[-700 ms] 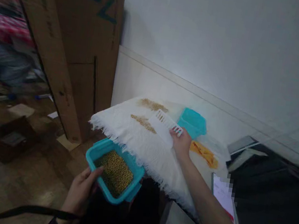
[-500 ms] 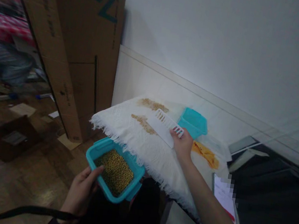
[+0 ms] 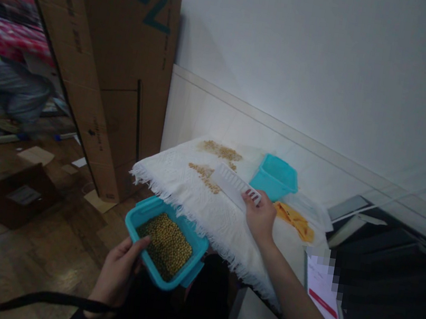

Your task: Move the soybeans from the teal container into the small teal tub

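My left hand (image 3: 116, 270) grips the near-left rim of a turquoise plastic container (image 3: 192, 271), thumb over the edge. Round yellowish beans (image 3: 172, 244) cover the bottom of this container, just below the cloth's fringed edge. In my right hand (image 3: 261, 217) is a flat white plastic piece with a row of slots (image 3: 229, 183); its exact kind is unclear. Its far end lies beside a loose streak of beans (image 3: 205, 177) on the white cloth (image 3: 178, 175). Another scatter of beans (image 3: 222, 151) lies further back on the cloth.
A second turquoise container (image 3: 274, 176) stands behind my right hand. An orange cloth (image 3: 295, 220) lies to its right, near a clear plastic lid or bag. A phone-like screen (image 3: 323, 293) sits at the right edge. A tall cardboard box (image 3: 123, 114) stands left; a person sits beyond it.
The white slotted piece has tilted and shifted slightly, with its far end closer to me. My left hand and the bean container stay nearly in place. The view has turned a little.
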Demonstrator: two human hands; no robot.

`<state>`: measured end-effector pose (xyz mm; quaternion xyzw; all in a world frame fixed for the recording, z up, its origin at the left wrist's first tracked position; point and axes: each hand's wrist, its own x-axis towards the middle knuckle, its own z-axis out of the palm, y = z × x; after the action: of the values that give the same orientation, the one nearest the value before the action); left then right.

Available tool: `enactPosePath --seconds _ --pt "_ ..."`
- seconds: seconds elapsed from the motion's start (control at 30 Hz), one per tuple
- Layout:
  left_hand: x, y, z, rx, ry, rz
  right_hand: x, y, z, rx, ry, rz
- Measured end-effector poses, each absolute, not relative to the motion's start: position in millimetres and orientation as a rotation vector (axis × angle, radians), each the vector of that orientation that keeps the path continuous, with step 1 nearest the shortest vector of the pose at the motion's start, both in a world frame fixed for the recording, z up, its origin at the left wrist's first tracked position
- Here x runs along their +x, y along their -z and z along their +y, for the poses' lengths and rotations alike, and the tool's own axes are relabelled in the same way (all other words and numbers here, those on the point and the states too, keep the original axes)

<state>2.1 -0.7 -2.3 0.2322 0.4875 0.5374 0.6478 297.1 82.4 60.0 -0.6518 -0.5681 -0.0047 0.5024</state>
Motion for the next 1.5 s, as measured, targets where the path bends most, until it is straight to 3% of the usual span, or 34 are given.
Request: enactPosePath --seconds 0.5,1.5 --pt "3 6 0 0.575 -1.214 1.134 302 -64 53 -1.702 0.222 -1.364" --pt "5 -2 -4 0.579 -1.206 1.105 279 -67 3 -1.797 0.202 -1.304"
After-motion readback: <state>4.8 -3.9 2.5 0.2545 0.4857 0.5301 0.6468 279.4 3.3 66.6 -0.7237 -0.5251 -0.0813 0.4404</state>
